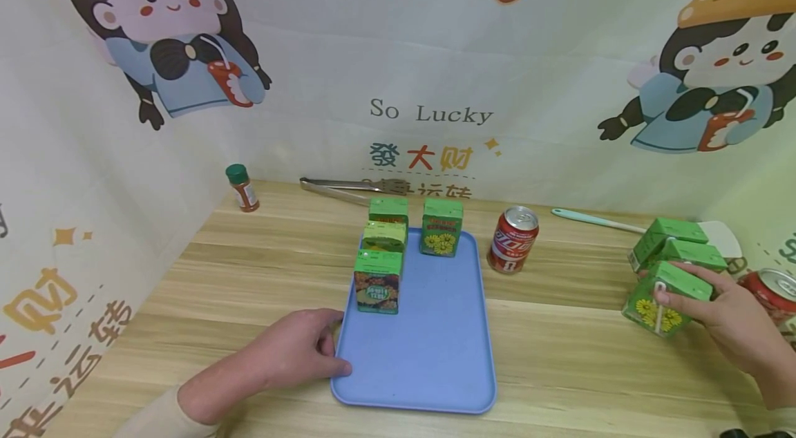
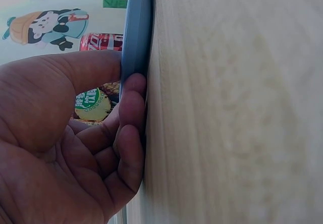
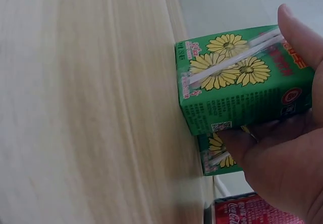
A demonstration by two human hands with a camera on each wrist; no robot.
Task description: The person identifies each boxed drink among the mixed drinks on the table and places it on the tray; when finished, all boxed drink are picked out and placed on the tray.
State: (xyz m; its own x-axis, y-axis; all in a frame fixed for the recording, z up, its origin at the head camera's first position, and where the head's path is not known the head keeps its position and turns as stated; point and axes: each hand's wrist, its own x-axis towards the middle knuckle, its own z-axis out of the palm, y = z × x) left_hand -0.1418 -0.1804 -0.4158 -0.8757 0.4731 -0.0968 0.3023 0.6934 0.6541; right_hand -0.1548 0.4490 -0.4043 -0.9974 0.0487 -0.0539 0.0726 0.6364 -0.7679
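My left hand grips the left edge of a blue tray, thumb on the rim and the other fingers curled against its side. Three green drink cartons stand in a row along the tray's left side, the nearest with a brown picture. Another green carton, with yellow flowers, stands at the tray's back. Over on the right, my right hand holds a flowered drink carton with a straw on its front, slightly tilted. Just behind it stand two more green cartons, partly hidden.
A cola can stands right of the tray; another is partly behind my right hand. A spatula lies behind the right cartons. Metal tongs lie at the back wall, with a green-capped spice jar to their left.
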